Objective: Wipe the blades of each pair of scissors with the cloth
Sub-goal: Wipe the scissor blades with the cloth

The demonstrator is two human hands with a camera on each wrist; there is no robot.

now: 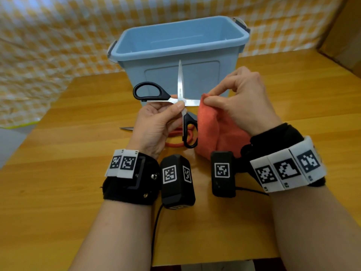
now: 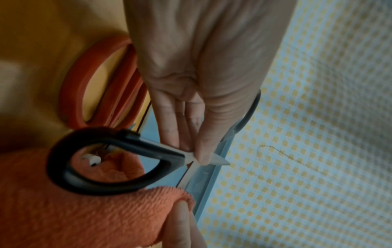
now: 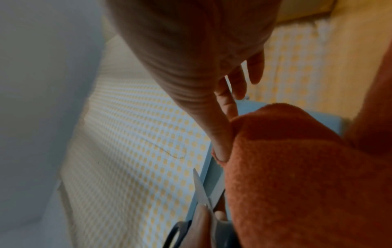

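Both your hands were busy at frame centre. Your left hand pinched the open black scissors at the pivot. Your right hand pinched the orange cloth around one blade.

The right hand reaches from twelve o'clock, pinching the orange cloth that fills four o'clock. A scissors blade points up at six, beside checkered fabric.

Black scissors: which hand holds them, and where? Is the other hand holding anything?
The left hand pinches the open black scissors at the pivot. The right hand pinches the orange cloth around one blade.
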